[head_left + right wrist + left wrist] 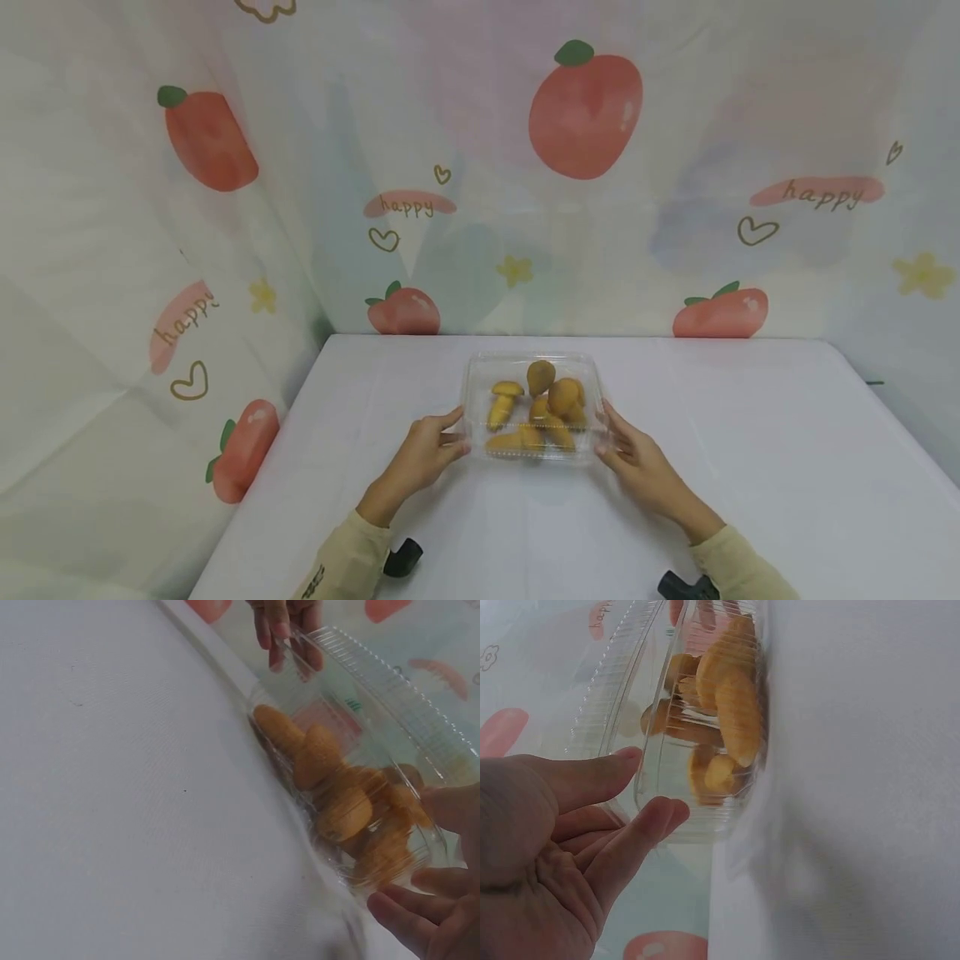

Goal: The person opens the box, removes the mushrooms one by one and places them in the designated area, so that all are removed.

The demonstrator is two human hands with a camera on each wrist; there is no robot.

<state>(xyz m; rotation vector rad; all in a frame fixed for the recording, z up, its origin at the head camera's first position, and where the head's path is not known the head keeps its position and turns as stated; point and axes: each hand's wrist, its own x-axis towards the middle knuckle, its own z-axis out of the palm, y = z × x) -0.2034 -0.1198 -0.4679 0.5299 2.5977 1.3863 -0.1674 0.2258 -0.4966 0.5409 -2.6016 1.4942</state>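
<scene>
A clear plastic clamshell box (476, 371) sits between my two hands at the middle of the table. Inside lie several yellow-brown mushrooms (562, 396), one of them with a plain cap and stem on the left. My left hand (423, 450) grips the box's left side, its thumb on the rim and fingers against the wall in the left wrist view. On the opposite side my right hand (645, 471) holds the box between thumb and fingers. The right wrist view shows the mushrooms (345, 810) heaped toward my right hand's end.
A white cloth covers the table (750, 433). Behind it and to the left hang curtains (480, 108) printed with red fruit, hearts and the word "happy". Black mounts (403, 558) show beside both sleeves.
</scene>
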